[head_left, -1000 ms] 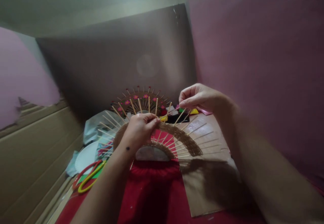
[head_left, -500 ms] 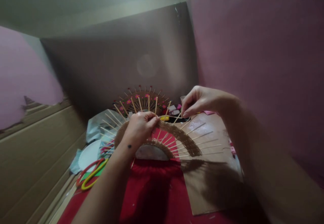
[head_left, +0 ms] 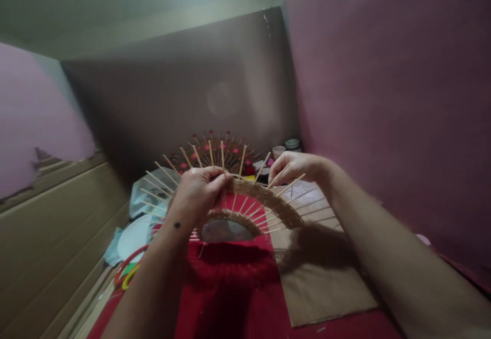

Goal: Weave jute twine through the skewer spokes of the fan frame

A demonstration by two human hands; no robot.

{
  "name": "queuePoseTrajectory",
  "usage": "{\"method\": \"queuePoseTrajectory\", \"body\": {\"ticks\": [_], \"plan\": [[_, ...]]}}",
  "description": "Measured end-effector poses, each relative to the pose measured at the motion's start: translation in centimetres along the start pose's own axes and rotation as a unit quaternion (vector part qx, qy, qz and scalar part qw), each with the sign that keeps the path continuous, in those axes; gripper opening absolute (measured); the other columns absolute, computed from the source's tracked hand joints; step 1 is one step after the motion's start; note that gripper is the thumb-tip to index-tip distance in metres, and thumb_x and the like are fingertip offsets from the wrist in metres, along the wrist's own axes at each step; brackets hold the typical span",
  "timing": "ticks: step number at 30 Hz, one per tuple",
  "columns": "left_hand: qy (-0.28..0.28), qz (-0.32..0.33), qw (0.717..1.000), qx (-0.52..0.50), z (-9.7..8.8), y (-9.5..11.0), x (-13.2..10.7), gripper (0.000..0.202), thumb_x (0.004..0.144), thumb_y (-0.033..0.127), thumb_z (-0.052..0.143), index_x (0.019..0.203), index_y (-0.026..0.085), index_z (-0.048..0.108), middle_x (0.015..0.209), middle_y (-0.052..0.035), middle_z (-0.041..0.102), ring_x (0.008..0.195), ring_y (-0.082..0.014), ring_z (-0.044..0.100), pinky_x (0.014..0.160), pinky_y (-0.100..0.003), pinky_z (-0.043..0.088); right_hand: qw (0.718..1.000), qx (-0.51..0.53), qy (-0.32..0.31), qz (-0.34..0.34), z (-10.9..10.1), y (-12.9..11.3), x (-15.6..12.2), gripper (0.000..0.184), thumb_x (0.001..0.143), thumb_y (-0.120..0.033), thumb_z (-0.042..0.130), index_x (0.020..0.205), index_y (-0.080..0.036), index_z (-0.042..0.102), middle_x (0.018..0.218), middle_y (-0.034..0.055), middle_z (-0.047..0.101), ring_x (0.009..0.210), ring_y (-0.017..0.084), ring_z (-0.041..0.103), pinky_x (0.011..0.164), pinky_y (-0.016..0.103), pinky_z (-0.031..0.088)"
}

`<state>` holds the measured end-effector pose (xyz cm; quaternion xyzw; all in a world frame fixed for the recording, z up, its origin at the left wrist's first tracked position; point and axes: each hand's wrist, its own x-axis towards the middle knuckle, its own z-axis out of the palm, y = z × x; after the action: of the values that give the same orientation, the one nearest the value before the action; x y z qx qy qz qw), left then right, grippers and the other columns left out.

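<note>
Hoops of red and yellow plastic point(head_left: 128, 276) lie at eight o'clock. The left hand point(head_left: 197, 191), closed, pinches the rim of the half-round woven fan of wooden skewers and brown twine point(head_left: 268, 202), likely steadying it upright at centre. At two o'clock the right hand point(head_left: 297, 167) curls among the skewer tips, but I cannot tell if it grips anything.

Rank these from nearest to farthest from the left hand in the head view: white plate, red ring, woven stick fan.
1. woven stick fan, held in the left hand.
2. white plate, lower left.
3. red ring, farther down-left.
</note>
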<state>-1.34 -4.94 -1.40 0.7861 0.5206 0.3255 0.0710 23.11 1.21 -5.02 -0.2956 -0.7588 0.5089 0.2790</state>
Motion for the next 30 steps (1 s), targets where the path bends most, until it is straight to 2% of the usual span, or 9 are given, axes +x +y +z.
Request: {"method": "queuePoseTrajectory", "body": {"ticks": [2, 8, 12, 16, 19, 23, 30], "plan": [[0.0, -0.005, 1.0, -0.01, 0.0, -0.2, 0.0, 0.028, 0.078, 0.038, 0.048, 0.07, 0.017, 0.065, 0.045, -0.0001, 0.058, 0.037, -0.0098, 0.05, 0.037, -0.02, 0.035, 1.0, 0.006, -0.011, -0.008, 0.1, 0.3, 0.2, 0.022, 0.056, -0.022, 0.073, 0.077, -0.014, 0.071, 0.069, 0.0023, 0.065, 0.056, 0.007, 0.049, 0.048, 0.019, 0.035], [-0.016, -0.004, 1.0, 0.004, 0.2, -0.6, 0.3, 0.028, 0.077, 0.036, 0.048, 0.064, 0.016, 0.063, 0.045, -0.0003, 0.059, 0.038, -0.0111, 0.053, 0.039, -0.021, 0.039, 1.0, -0.019, 0.018, -0.001, 0.5, 0.6, -0.1, 0.029, 0.059, -0.021, 0.065, 0.087, -0.015, 0.072, 0.055, -0.0029, 0.055, 0.042, 0.004, 0.03, 0.037, 0.018, 0.02], [-0.043, -0.001, 0.999, 0.022, 0.6, -0.7, 0.6, 0.026, 0.077, 0.035, 0.049, 0.069, 0.017, 0.065, 0.048, -0.0002, 0.061, 0.04, -0.0118, 0.055, 0.04, -0.02, 0.04, 0.999, -0.024, 0.021, 0.03, 0.9, 1.8, -0.3, 0.031, 0.06, -0.022, 0.066, 0.09, -0.014, 0.072, 0.049, -0.0045, 0.049, 0.041, 0.003, 0.025, 0.037, 0.019, 0.017], [-0.079, 0.023, 0.996, 0.042, 0.7, -0.7, 0.5, 0.029, 0.08, 0.033, 0.045, 0.068, 0.017, 0.066, 0.049, -0.0011, 0.061, 0.039, -0.0103, 0.052, 0.041, -0.02, 0.039, 0.998, -0.03, 0.008, 0.057, 1.0, 3.3, -0.2, 0.028, 0.062, -0.021, 0.066, 0.088, -0.017, 0.072, 0.048, -0.005, 0.046, 0.042, 0.004, 0.024, 0.038, 0.02, 0.015], [-0.075, 0.049, 0.994, 0.067, 0.6, -0.4, 0.2, 0.026, 0.079, 0.031, 0.047, 0.075, 0.018, 0.068, 0.052, -0.0014, 0.062, 0.04, -0.0101, 0.053, 0.042, -0.02, 0.039, 0.998, -0.03, 0.011, 0.058, 1.1, 3.8, -0.1, 0.026, 0.06, -0.02, 0.067, 0.086, -0.018, 0.073, 0.053, -0.0035, 0.052, 0.043, 0.004, 0.025, 0.039, 0.02, 0.015], [-0.068, 0.075, 0.987, 0.126, 0.2, 0.1, 0.0, 0.024, 0.079, 0.031, 0.048, 0.078, 0.019, 0.069, 0.056, -0.0018, 0.064, 0.045, -0.0112, 0.056, 0.045, -0.02, 0.039, 0.998, -0.032, 0.006, 0.059, 1.3, 3.8, 0.0, 0.025, 0.06, -0.021, 0.068, 0.085, -0.018, 0.073, 0.051, -0.004, 0.051, 0.043, 0.004, 0.025, 0.04, 0.02, 0.014], [-0.058, 0.077, 0.972, 0.215, 0.0, 0.7, -0.3, 0.025, 0.081, 0.031, 0.046, 0.079, 0.02, 0.068, 0.06, -0.0025, 0.066, 0.052, -0.0129, 0.058, 0.051, -0.022, 0.039, 0.997, -0.023, 0.003, 0.075, 1.3, 4.2, 0.1, 0.028, 0.061, -0.026, 0.07, 0.087, -0.017, 0.073, 0.059, -0.0001, 0.06, 0.045, 0.004, 0.034, 0.041, 0.019, 0.023]]}}
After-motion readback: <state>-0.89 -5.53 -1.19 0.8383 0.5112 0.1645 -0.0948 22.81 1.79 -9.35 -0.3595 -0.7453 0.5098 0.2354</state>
